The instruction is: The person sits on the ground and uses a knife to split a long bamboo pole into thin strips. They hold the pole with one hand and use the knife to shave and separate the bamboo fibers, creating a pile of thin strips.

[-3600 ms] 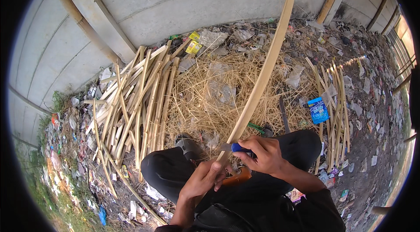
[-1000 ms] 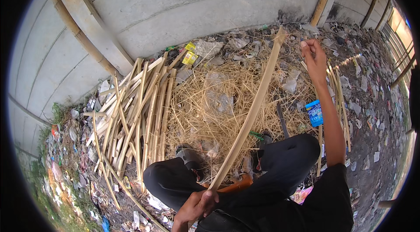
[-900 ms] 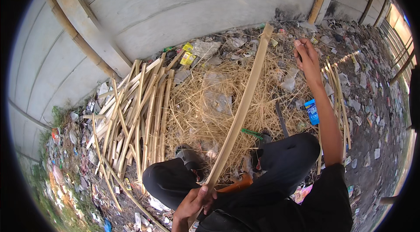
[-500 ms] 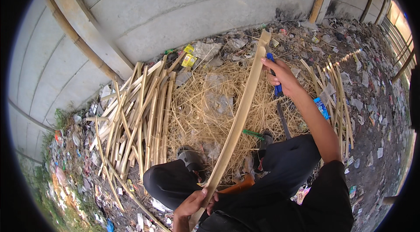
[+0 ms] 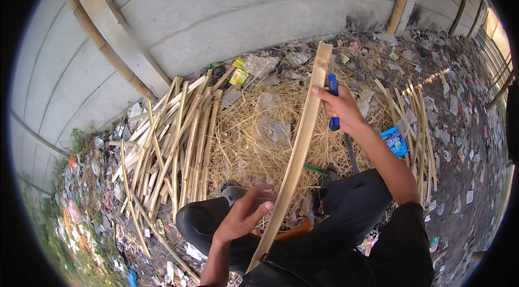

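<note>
A long split bamboo strip (image 5: 298, 146) slants from my lap up toward the far wall, its hollow side facing up. My right hand (image 5: 343, 107) grips its upper part, thumb over the edge. That same hand also holds a blue utility knife (image 5: 333, 102) upright beside the strip; whether its blade is out I cannot tell. My left hand (image 5: 246, 215) is open, fingers spread, just left of the strip's lower part and over my left knee. The strip's near end rests against my dark clothing.
Many bamboo strips (image 5: 178, 141) lie piled at left, and a smaller bunch (image 5: 419, 135) at right. Straw-like shavings (image 5: 254, 135) cover the ground between. A dark narrow blade (image 5: 351, 153) stands by my right knee, near a blue packet (image 5: 394, 142). A concrete wall (image 5: 259, 22) runs behind.
My left hand has let go of the strip's lower end and moved up, fingers opening. My right hand has shifted slightly left with the strip and knife, and the strip stands more upright.
</note>
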A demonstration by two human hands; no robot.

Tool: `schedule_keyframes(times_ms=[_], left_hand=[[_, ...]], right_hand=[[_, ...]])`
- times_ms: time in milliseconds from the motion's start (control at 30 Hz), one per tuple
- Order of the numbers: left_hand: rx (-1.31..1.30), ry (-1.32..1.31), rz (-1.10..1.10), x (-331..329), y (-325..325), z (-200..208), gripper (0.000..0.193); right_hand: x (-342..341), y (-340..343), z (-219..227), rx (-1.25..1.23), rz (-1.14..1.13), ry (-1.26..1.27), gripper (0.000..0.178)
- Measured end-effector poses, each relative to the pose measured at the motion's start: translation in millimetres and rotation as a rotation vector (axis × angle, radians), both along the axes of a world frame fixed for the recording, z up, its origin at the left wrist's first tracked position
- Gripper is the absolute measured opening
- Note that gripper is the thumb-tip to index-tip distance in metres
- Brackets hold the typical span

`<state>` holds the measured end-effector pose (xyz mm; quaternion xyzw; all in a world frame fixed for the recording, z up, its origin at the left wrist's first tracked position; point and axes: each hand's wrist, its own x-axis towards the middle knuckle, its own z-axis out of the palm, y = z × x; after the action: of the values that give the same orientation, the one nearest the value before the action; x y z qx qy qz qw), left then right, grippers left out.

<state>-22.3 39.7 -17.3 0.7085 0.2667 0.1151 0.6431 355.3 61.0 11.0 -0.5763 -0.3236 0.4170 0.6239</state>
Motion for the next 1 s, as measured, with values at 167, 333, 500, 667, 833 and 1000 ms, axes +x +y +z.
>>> schedule_keyframes(times_ms=[167, 333, 500, 667, 833, 1000], left_hand=[[-0.217, -0.12, -0.022, 78, 21, 15, 0.053], [-0.418, -0.074, -0.043, 101, 38, -8, 0.041], [-0.322, -0.126, 0.037, 96, 36, -17, 0.037], [-0.281, -0.14, 0.081, 93, 34, -22, 0.036], [-0.261, -0.14, 0.088, 89, 33, -33, 0.036], [-0.467, -0.149, 0.092, 89, 25, -34, 0.035]], right_hand=[[0, 2, -1, -0.007, 0.03, -0.109, 0.029], [30, 1, -12, 0.088, -0.181, -0.343, 0.054], [81, -10, -31, 0.159, -0.438, -0.219, 0.066], [104, -11, -48, 0.097, -0.582, -0.629, 0.063], [94, -20, -25, 0.016, -0.444, -0.461, 0.05], [45, -16, -9, 0.068, -0.162, -0.492, 0.049]])
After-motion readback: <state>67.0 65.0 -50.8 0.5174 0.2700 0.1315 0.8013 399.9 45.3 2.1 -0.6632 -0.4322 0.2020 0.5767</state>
